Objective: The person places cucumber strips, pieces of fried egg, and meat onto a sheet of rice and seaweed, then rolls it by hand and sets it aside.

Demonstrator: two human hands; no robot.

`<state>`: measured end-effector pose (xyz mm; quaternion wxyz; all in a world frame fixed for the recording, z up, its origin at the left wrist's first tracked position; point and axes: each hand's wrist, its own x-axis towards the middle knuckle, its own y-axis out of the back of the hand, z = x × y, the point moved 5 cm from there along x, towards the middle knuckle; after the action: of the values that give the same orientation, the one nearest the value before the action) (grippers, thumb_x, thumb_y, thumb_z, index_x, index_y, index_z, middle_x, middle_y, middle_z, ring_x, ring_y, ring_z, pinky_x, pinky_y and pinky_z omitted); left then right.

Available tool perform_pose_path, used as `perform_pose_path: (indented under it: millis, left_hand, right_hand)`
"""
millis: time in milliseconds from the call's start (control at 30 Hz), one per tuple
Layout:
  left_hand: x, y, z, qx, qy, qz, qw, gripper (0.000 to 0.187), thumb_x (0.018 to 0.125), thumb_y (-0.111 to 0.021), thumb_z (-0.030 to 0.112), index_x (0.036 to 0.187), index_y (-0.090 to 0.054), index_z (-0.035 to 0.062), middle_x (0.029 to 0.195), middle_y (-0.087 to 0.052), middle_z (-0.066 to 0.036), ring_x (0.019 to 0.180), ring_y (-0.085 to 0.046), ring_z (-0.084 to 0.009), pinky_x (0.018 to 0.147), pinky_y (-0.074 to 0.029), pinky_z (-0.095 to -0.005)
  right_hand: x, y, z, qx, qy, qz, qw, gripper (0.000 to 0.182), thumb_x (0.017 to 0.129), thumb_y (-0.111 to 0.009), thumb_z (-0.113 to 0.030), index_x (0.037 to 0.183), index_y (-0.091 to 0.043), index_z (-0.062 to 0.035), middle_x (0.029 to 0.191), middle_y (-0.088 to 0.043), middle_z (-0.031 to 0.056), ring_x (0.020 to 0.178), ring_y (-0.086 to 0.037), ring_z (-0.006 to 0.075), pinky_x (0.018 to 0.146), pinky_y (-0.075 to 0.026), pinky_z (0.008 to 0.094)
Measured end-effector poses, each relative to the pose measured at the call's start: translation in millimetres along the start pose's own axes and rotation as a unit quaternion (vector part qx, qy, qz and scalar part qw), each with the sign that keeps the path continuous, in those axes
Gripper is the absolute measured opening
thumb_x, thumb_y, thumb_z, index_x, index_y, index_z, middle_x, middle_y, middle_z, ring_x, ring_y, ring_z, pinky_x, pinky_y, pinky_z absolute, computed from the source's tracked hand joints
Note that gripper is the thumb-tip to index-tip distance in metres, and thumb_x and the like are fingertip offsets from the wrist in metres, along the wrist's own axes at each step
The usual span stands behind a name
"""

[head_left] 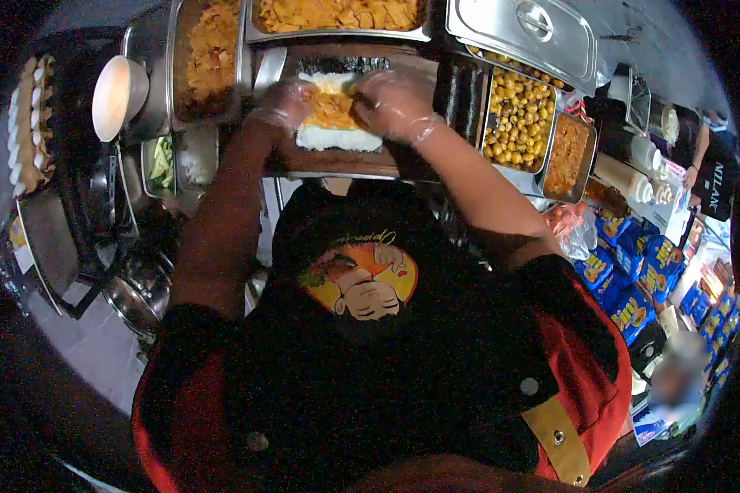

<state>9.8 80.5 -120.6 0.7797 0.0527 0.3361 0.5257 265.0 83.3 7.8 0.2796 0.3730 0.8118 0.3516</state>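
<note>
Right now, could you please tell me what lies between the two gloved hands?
The head view shows orange-brown filling between the left hand and the right hand, resting on a white layer.

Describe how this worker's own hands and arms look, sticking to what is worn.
Both the left hand and the right hand wear thin, see-through, wrinkled gloves with shiny highlights; the right one's cuff bunches at the wrist. The forearms are bare. Higher up are short black sleeves, with red panels along the garment's sides.
</note>
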Motion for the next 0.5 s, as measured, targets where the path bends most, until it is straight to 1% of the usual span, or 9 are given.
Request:
perform_pose_path:
  millis: [33, 67, 167, 267, 333, 400, 433, 467, 500]
  left_hand:
    - [14, -10, -43, -0.128, 0.000, 0.019, 0.992, 0.041, 0.091, -0.075, 0.019, 0.130, -0.072, 0.0061, 0.129, -0.073, -0.018, 0.116, -0.072, -0.0293, 0.104, -0.056, -0.0385]
    - [7, 2, -13, 0.015, -0.014, 0.026, 0.999, 0.043, 0.089, -0.075, 0.015, 0.131, -0.072, 0.0057, 0.121, -0.075, -0.020, 0.106, -0.075, -0.0291, 0.097, -0.059, -0.0382]
    - [-21, 14, 29, 0.123, -0.053, 0.068, 0.989, 0.045, 0.087, -0.074, 0.014, 0.131, -0.071, 0.0048, 0.117, -0.076, -0.022, 0.103, -0.075, -0.0312, 0.093, -0.059, -0.0390]
    - [-32, 7, -15, 0.099, -0.031, 0.107, 0.989, 0.043, 0.088, -0.073, 0.017, 0.130, -0.071, 0.0045, 0.112, -0.077, -0.022, 0.098, -0.075, -0.0332, 0.089, -0.059, -0.0403]
    - [-49, 11, 1, 0.120, -0.028, 0.121, 0.985, 0.041, 0.090, -0.072, 0.016, 0.129, -0.072, 0.0044, 0.109, -0.077, -0.021, 0.095, -0.076, -0.0334, 0.087, -0.059, -0.0407]
    - [-71, 11, 41, 0.070, 0.058, 0.065, 0.994, 0.037, 0.093, -0.070, 0.015, 0.129, -0.071, 0.0035, 0.106, -0.077, -0.020, 0.092, -0.075, -0.0298, 0.085, -0.059, -0.0405]
    - [-62, 7, 17, 0.068, 0.059, 0.068, 0.994, 0.037, 0.093, -0.070, 0.015, 0.129, -0.071, 0.0035, 0.106, -0.077, -0.020, 0.092, -0.075, -0.0298, 0.085, -0.059, -0.0405]
    - [-45, -7, -25, -0.027, 0.031, 0.053, 0.998, 0.037, 0.094, -0.070, 0.014, 0.129, -0.070, 0.0033, 0.107, -0.077, -0.020, 0.093, -0.074, -0.0283, 0.086, -0.058, -0.0403]
    - [-42, -9, -18, -0.122, 0.001, 0.038, 0.992, 0.036, 0.095, -0.070, 0.014, 0.130, -0.069, 0.0032, 0.108, -0.077, -0.020, 0.093, -0.073, -0.0267, 0.087, -0.058, -0.0401]
  right_hand:
    - [7, -5, -7, -0.031, 0.049, 0.022, 0.998, 0.035, 0.096, -0.069, -0.030, 0.126, -0.074, -0.0134, 0.127, -0.073, 0.0153, 0.124, -0.065, 0.0364, 0.107, -0.052, 0.0473]
    - [15, -14, -8, -0.043, 0.073, 0.025, 0.996, 0.035, 0.095, -0.070, -0.031, 0.125, -0.075, -0.0141, 0.126, -0.073, 0.0139, 0.123, -0.065, 0.0358, 0.110, -0.050, 0.0495]
    - [38, -41, -17, -0.068, 0.121, 0.003, 0.990, 0.041, 0.094, -0.071, -0.030, 0.132, -0.071, -0.0156, 0.131, -0.071, 0.0123, 0.123, -0.065, 0.0345, 0.106, -0.050, 0.0512]
    - [54, -55, -17, -0.086, 0.106, -0.054, 0.989, 0.044, 0.092, -0.073, -0.029, 0.133, -0.070, -0.0160, 0.130, -0.071, 0.0113, 0.123, -0.065, 0.0339, 0.105, -0.049, 0.0519]
    - [48, -42, -26, -0.071, 0.098, -0.039, 0.992, 0.041, 0.091, -0.073, -0.029, 0.130, -0.071, -0.0150, 0.127, -0.072, 0.0118, 0.121, -0.066, 0.0344, 0.103, -0.049, 0.0518]
    - [48, -34, -31, -0.059, 0.090, -0.026, 0.994, 0.038, 0.091, -0.073, -0.029, 0.126, -0.073, -0.0140, 0.123, -0.073, 0.0123, 0.118, -0.067, 0.0350, 0.101, -0.050, 0.0518]
    - [48, -32, -33, -0.056, 0.101, -0.016, 0.993, 0.037, 0.091, -0.072, -0.029, 0.125, -0.073, -0.0138, 0.120, -0.073, 0.0135, 0.115, -0.068, 0.0360, 0.099, -0.051, 0.0518]
    - [47, -30, -35, -0.052, 0.110, -0.007, 0.993, 0.035, 0.092, -0.072, -0.029, 0.124, -0.074, -0.0136, 0.116, -0.074, 0.0147, 0.112, -0.068, 0.0370, 0.096, -0.052, 0.0517]
    - [50, -33, -34, -0.055, 0.111, -0.009, 0.992, 0.035, 0.092, -0.072, -0.029, 0.124, -0.074, -0.0136, 0.116, -0.074, 0.0147, 0.112, -0.068, 0.0370, 0.096, -0.052, 0.0517]
